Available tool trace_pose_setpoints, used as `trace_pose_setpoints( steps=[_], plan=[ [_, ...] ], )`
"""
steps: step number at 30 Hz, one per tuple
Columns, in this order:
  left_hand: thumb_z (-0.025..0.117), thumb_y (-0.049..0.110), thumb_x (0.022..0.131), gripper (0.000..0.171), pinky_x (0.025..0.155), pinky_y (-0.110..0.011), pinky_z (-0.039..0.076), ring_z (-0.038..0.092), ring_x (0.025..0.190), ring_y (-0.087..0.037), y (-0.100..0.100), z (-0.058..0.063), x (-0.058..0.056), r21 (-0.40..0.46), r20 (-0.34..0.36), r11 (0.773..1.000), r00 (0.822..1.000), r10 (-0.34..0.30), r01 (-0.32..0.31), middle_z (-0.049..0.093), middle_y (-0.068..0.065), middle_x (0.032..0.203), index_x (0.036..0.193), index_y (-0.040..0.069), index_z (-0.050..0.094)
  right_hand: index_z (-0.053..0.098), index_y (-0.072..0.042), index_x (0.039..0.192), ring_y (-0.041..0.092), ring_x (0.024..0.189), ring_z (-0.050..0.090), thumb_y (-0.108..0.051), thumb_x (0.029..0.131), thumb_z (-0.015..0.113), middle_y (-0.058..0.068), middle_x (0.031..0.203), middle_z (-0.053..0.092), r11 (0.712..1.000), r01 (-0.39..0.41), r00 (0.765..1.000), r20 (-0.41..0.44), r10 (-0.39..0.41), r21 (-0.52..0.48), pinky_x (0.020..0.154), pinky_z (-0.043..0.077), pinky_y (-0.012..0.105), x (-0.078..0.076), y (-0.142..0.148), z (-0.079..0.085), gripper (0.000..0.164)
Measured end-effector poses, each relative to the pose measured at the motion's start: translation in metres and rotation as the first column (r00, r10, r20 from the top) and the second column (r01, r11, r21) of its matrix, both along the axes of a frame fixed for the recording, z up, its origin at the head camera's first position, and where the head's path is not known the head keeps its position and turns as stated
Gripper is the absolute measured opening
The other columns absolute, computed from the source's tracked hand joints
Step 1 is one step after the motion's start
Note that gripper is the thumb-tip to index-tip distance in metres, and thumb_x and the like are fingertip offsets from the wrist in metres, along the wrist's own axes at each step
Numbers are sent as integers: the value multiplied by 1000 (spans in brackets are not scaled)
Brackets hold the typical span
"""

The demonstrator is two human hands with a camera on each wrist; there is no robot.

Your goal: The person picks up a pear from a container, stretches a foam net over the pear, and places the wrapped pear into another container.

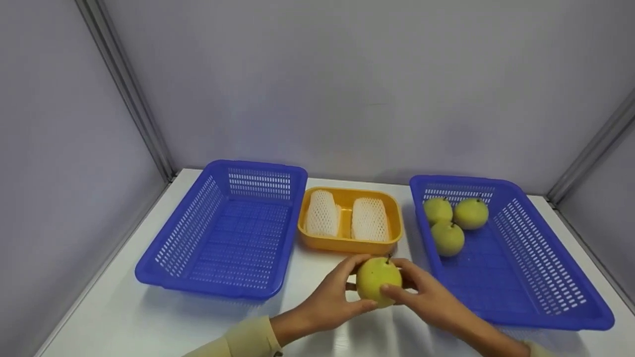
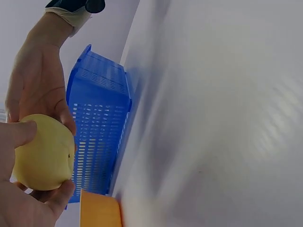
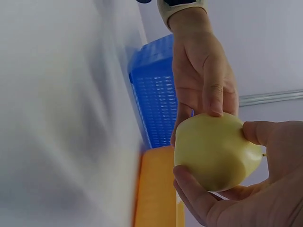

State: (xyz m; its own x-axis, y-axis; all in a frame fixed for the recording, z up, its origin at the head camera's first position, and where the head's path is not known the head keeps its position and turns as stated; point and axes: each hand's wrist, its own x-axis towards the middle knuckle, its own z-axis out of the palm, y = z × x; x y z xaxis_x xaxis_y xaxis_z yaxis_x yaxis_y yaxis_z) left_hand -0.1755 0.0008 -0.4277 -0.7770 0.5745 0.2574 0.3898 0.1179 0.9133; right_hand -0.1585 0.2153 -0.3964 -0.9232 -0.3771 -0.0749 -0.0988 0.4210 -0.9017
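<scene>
A round yellow-green pear with a short dark stem is held up between both hands, in front of the yellow tray. My left hand grips it from the left, thumb low on its near side. From the right, my right hand holds it too, with the thumb across its front. The right wrist view shows the pear raised off the white table, fingers of both hands around it. In the left wrist view, the pear partly covers the fingers behind it.
Two white foam net sleeves lie in the yellow tray. A blue basket stands at left with nothing visible inside. At right, another blue basket contains three pears. Grey-white panels enclose the table.
</scene>
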Motion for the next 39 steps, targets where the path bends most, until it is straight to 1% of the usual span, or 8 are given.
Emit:
trace_pose_setpoints(
  steps=[4, 10, 13, 18, 25, 28, 32, 39],
  plan=[
    [73, 23, 82, 70, 88, -25, 48, 45, 118, -14, -13, -11, 8, -44, 59, 999, 998, 2, 1, 43, 1, 132, 139, 16, 35, 42, -3, 133, 24, 99, 57, -28, 91, 61, 12, 109, 59, 999, -52, 999, -3, 52, -9, 75, 51, 28, 5, -10, -17, 53],
    [75, 17, 80, 68, 88, -25, 48, 46, 116, -15, -28, -25, 16, -75, 102, 997, 995, -1, 9, 44, 0, 130, 137, 15, 37, 44, -7, 133, 22, 95, 58, -28, 90, 63, 8, 104, 60, 996, -77, 997, 14, 78, -36, 73, 51, 30, 11, -23, -38, 51],
    [76, 14, 78, 68, 88, -24, 48, 46, 115, -15, -34, -30, 19, -92, 136, 996, 991, -1, 14, 45, 1, 128, 135, 16, 38, 44, -7, 133, 20, 94, 59, -29, 90, 63, 6, 102, 61, 996, -88, 996, 12, 88, -27, 73, 52, 29, 13, -29, -47, 52],
    [77, 13, 76, 68, 88, -21, 46, 47, 114, -15, -40, -34, 23, -140, 204, 990, 979, 21, 8, 47, 3, 124, 132, 18, 39, 42, -8, 134, 18, 93, 58, -32, 90, 63, 5, 102, 60, 994, -109, 993, 50, 109, -18, 72, 53, 29, 14, -36, -59, 54],
    [80, 15, 72, 67, 95, -27, 44, 48, 117, -16, -47, -37, 25, -227, 254, 974, 965, 63, -4, 48, 7, 124, 127, 24, 42, 44, -11, 131, 17, 93, 58, -34, 88, 65, 4, 103, 61, 992, -123, 988, 90, 125, -24, 75, 50, 28, 16, -42, -65, 54],
    [81, 14, 71, 66, 96, -30, 43, 48, 117, -16, -48, -37, 25, -230, 254, 973, 965, 67, -7, 49, 7, 122, 124, 26, 43, 45, -12, 130, 18, 94, 57, -34, 86, 67, 4, 103, 61, 992, -121, 988, 89, 123, -36, 76, 51, 29, 16, -43, -65, 53],
    [81, 12, 70, 66, 93, -28, 45, 48, 115, -17, -50, -36, 26, -226, 248, 974, 966, 71, -14, 49, 6, 120, 121, 26, 43, 45, -13, 129, 19, 93, 57, -34, 85, 68, 4, 101, 61, 992, -120, 989, 81, 123, -38, 76, 52, 30, 16, -45, -65, 54],
    [81, 11, 71, 66, 95, -33, 45, 47, 117, -17, -54, -35, 26, -242, 281, 970, 956, 79, -9, 47, 4, 122, 122, 25, 42, 45, -16, 130, 20, 95, 56, -38, 83, 70, 3, 102, 60, 995, -99, 989, 106, 101, -28, 77, 51, 31, 17, -51, -68, 58]
  ],
)
